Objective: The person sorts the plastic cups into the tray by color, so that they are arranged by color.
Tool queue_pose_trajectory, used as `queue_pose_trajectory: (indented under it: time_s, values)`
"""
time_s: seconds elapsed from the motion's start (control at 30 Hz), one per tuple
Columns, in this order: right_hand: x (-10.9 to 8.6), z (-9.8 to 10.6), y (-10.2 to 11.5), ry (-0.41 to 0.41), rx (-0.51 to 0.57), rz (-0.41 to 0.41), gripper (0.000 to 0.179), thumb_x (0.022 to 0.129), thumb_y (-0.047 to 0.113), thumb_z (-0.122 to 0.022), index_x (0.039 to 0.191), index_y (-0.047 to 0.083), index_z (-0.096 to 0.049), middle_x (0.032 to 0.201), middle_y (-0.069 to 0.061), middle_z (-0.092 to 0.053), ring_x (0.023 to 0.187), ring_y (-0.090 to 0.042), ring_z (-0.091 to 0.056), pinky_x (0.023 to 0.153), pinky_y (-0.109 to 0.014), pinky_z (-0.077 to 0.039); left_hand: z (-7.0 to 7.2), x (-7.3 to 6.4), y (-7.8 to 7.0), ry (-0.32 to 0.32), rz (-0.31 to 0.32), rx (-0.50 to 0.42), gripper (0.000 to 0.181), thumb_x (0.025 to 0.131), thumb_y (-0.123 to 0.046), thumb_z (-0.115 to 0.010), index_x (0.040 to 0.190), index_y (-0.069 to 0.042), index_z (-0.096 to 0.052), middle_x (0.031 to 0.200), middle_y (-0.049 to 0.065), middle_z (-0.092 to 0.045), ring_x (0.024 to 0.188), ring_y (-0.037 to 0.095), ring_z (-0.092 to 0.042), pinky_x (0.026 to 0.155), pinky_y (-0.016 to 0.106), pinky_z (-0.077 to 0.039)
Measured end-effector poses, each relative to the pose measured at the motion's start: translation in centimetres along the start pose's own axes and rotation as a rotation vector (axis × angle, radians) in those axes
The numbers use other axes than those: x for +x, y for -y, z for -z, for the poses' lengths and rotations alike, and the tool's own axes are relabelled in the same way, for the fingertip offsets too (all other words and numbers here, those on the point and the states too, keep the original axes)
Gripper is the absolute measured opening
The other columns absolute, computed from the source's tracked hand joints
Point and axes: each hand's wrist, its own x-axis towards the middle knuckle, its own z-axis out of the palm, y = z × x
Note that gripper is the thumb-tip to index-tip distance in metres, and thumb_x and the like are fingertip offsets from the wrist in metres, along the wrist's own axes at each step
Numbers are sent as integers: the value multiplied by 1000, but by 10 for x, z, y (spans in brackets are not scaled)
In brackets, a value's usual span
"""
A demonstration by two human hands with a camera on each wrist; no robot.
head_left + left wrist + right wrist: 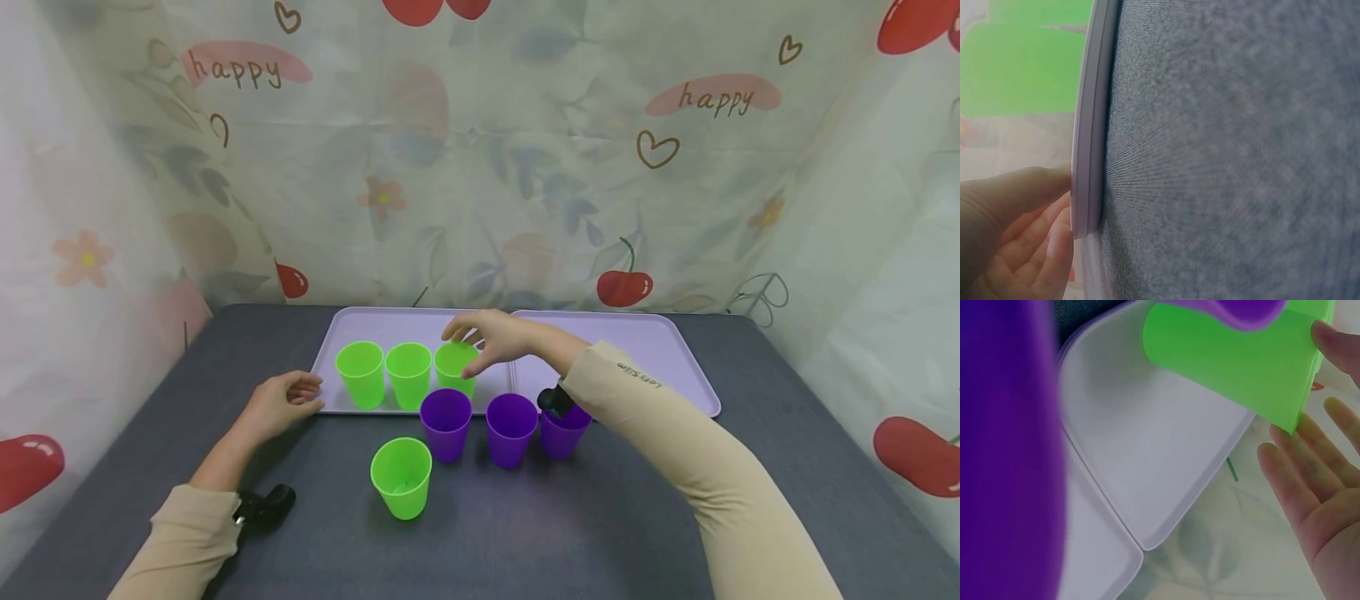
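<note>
My R hand (498, 333) is loosely spread, ungripping, about the rim of the rightmost green cup in the row (451, 367), upright on the L lilac tray (405, 316); can't quite tell if every fingertip touches. My L hand (277, 404) pinches that tray's front-left corner, a good brace. Best: light touch, wrist high, straight up/down, so the middle green cup (408, 379) just beside isn't nudged. In the way: purple cups (512, 433) in front, esp. the right one under my wrist cam (553, 402). R lilac tray (615, 342) adjoins; another green cup (402, 487) stands nearer me
</note>
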Motion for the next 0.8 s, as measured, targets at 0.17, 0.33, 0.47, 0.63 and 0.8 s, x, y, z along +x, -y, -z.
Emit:
queue_pose_trajectory:
  time_s: [0.17,0.33,0.47,0.63,0.8]
  values:
    - [1,-1,0,14,10,-1,60,76,10,-75,129,2,-48,134,-17,-52,123,-34,-53,101,-40,-46,0,0,0,2,-2,-3,35,84,-10,-67,112,9,-58,107,26,-65,94,33,-63,83,45,-53]
    - [1,-1,-2,27,22,19,63,76,9,-75,130,-1,-46,135,-18,-51,125,-35,-50,104,-49,-41,0,0,0,1,-1,1,35,84,-10,-67,112,9,-58,107,27,-65,95,34,-63,83,45,-53]
    - [0,0,-3,33,-3,34,65,76,11,-75,132,-1,-45,137,-17,-50,129,-33,-47,106,-52,-38,0,0,0,-3,-4,3,35,84,-9,-67,112,10,-58,107,27,-65,95,34,-63,82,45,-53]
    - [-5,6,-1,6,-16,39,65,78,14,-74,134,3,-44,138,-15,-50,130,-33,-46,107,-49,-38,0,0,0,-2,-6,6,35,84,-9,-66,112,10,-58,107,27,-65,95,34,-63,82,44,-53]
    - [-18,18,7,-74,42,66,58,81,16,-72,133,6,-47,134,-14,-53,124,-30,-53,104,-45,-43,0,0,-1,-4,-2,8,35,84,-9,-66,111,10,-58,107,27,-65,94,34,-63,81,44,-53]
